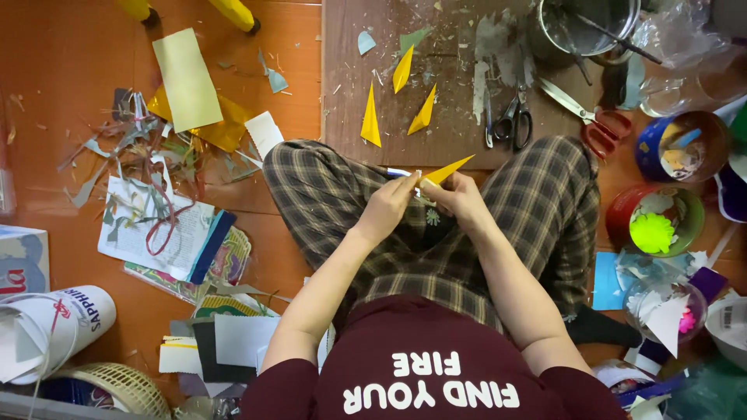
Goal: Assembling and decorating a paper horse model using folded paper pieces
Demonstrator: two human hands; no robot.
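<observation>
Above the crossed legs in checked trousers (537,202), a yellow paper cone (445,170) is held between both hands. The left hand (387,206) is closed on the wide end of the cone, its fingers (406,185) pressed together around the paper. The right hand (461,198) meets it from the other side, with its fingers (433,189) pinching the same end, so that the pointed tip sticks out up and to the right. A small white and blue piece can be seen between the fingertips, but what it is cannot be told.

Just beyond the knees, a brown board (436,93) is laid on the orange floor (70,70). Three more yellow cones (371,118) are spread on the board, well apart from the hands. Black-handled scissors (513,120) and red-handled scissors (599,124) are lying near its right edge, and a metal pot (589,31) stands at its far corner. Paper scraps (148,163) are scattered over the floor to the left, and bowls of cut shapes (656,220) are set to the right.
</observation>
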